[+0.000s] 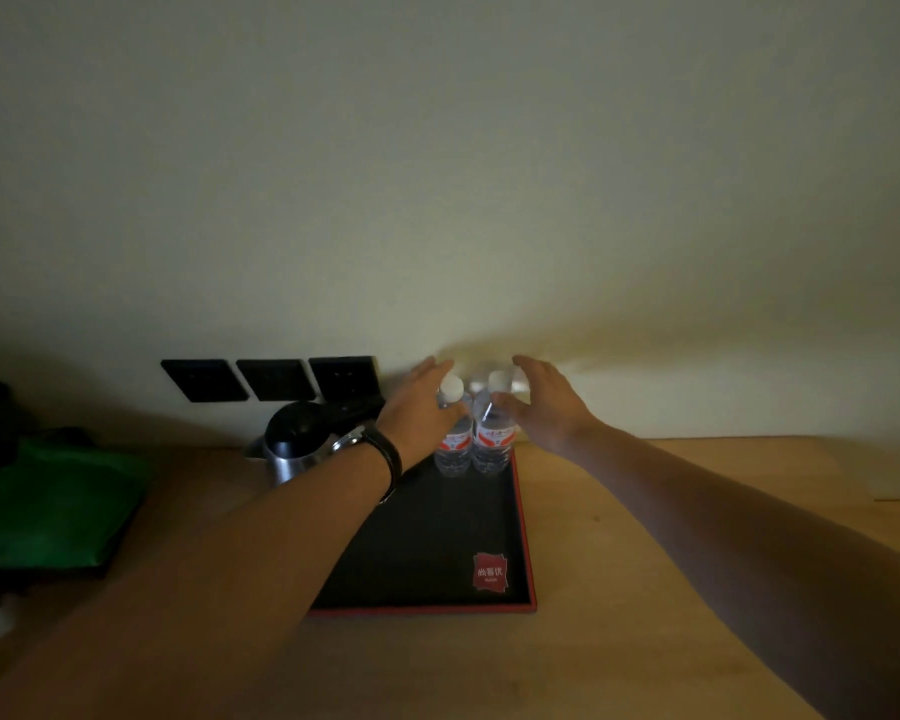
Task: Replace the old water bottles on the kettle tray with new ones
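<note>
Two clear water bottles with white caps and red-and-white labels stand upright side by side at the far right corner of a black tray (422, 543) with a red rim. My left hand (421, 403) curves around the neck of the left bottle (453, 445), with the cap showing between fingers and thumb. My right hand (547, 402) cups the top of the right bottle (492, 440) the same way. Both hands have their fingers spread and look loose around the necks. The hands are slightly blurred.
A steel kettle (291, 449) with a black lid stands at the tray's far left, partly behind my left forearm. Three black wall sockets (271, 379) sit behind it. A green bag (58, 504) lies at the left on the wooden table (645, 574). A red logo (490, 572) marks the tray's near right corner.
</note>
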